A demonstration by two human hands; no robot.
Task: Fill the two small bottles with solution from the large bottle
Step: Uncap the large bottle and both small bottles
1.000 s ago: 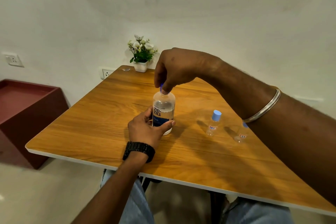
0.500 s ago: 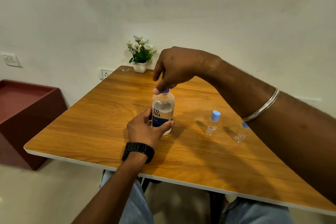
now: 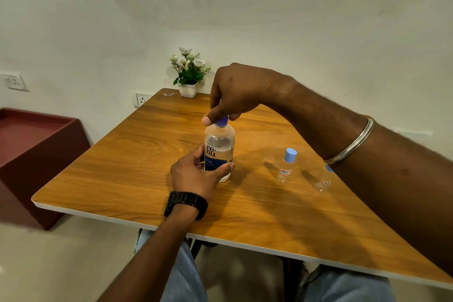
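Large bottle (image 3: 219,152) stands upright on the wooden table (image 3: 127,167), roughly mid-table, clear body with a white and blue label, liquid visible inside. Left hand (image 3: 193,174) wraps round its lower half, thumb across the front of the label, fingers behind; a black watch (image 3: 185,204) sits on that wrist. Right hand (image 3: 235,92) comes down from above, thumb and fingers pinching the blue cap (image 3: 222,122), which is on the bottle's neck; whether the cap is loosened cannot be told. A metal bangle (image 3: 353,144) circles the right forearm. Two small bottles stand upright to the right of the large one, apart from it and from each other: the nearer-to-centre small bottle (image 3: 286,165) is clear, looks empty, and carries a light blue cap (image 3: 290,155); the second small bottle (image 3: 324,179) is partly hidden behind the right forearm, only a sliver of its blue cap showing. At the far edge of the table, a white pot of artificial flowers (image 3: 188,73) against the wall.
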